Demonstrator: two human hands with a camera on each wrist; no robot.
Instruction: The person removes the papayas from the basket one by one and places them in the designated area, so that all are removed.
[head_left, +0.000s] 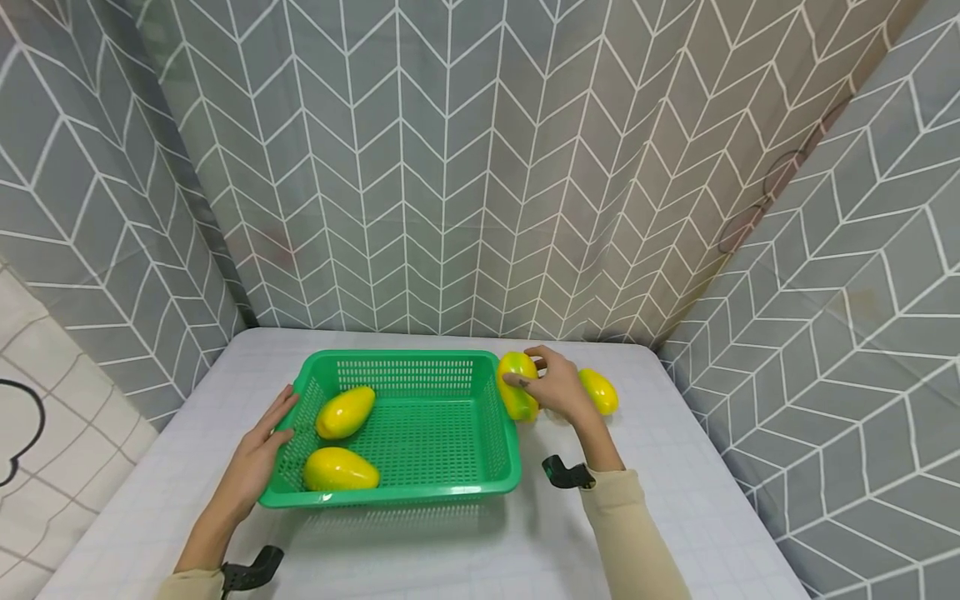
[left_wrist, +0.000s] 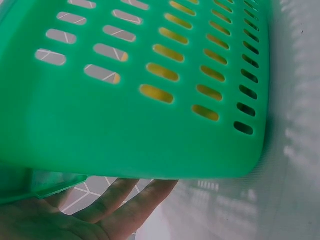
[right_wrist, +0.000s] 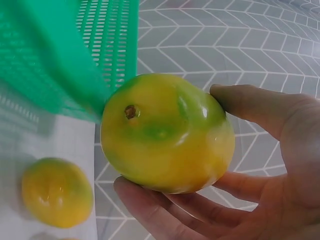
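Note:
A yellow mango (head_left: pixel 517 385) with green patches is held by my right hand (head_left: pixel 557 385) at the basket's right rim. In the right wrist view, thumb and fingers span the mango (right_wrist: pixel 167 132) from opposite sides, its stem end towards the camera. My left hand (head_left: pixel 255 458) rests against the left side of the green plastic basket (head_left: pixel 390 496), its fingers fairly straight. The left wrist view shows those fingers (left_wrist: pixel 135 205) by the basket wall (left_wrist: pixel 125 140). Inside the basket, towards the left, lie two yellow mangoes, one further back (head_left: pixel 345 412) and one nearer (head_left: pixel 341 469).
Another mango (head_left: pixel 598 392) lies on the white-covered table (head_left: pixel 675 500), partly behind my right wrist. The right wrist view shows a mango (right_wrist: pixel 57 192) on the table, with a sliver of yellow at the bottom edge. Grey patterned curtains (head_left: pixel 450 167) enclose the table's back and sides.

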